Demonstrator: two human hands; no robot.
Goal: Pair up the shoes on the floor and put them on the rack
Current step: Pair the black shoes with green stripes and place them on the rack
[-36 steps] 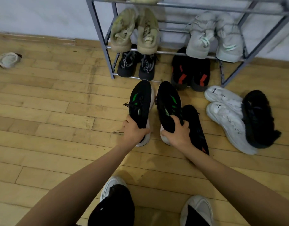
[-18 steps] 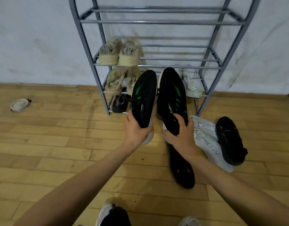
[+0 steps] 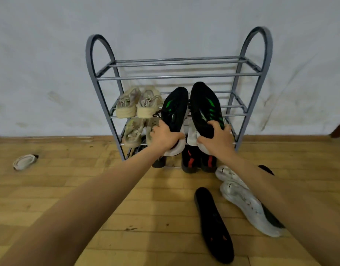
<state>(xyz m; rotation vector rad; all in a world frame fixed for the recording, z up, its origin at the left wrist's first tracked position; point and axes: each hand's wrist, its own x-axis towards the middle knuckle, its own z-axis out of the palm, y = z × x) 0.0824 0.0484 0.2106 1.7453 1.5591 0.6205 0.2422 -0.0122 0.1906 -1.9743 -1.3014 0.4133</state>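
Blk/grn pair is up off the floor, in front of the rack's middle shelves, toes pointing up and away, side by side w/ a thin gap. L shoe [image 3: 174,110] is in my L hand [image 3: 165,138]: fingers and thumb curled round the heel end, white sole edge showing under my palm. R shoe [image 3: 205,108] is in my R hand [image 3: 216,139]: fingers wrapped over the upper near the heel, thumb round its left side. Can't tell if either toe touches a shelf bar.

Rack [image 3: 96,79] is grey metal tube w/ arched sides, against the white wall. 2nd shelf, left: beige pair [image 3: 138,106], heels toward me. Shelf below, left: worn beige pair [image 3: 133,133], partly behind my L hand. Btm level, right of centre: blk pair w/ red marks [image 3: 191,162]. A dark pair sits left of it, mostly hidden by my L arm.

On the wood floor [image 3: 69,185], near right: two white sneakers [image 3: 245,204], touching, partly under my R forearm. Just left of them lies a long flat blk piece [image 3: 213,223] w/ small red marks; insole or shoe, can't tell. Far left, well apart from the rack: small white-grey item [image 3: 24,161], too small to ID.
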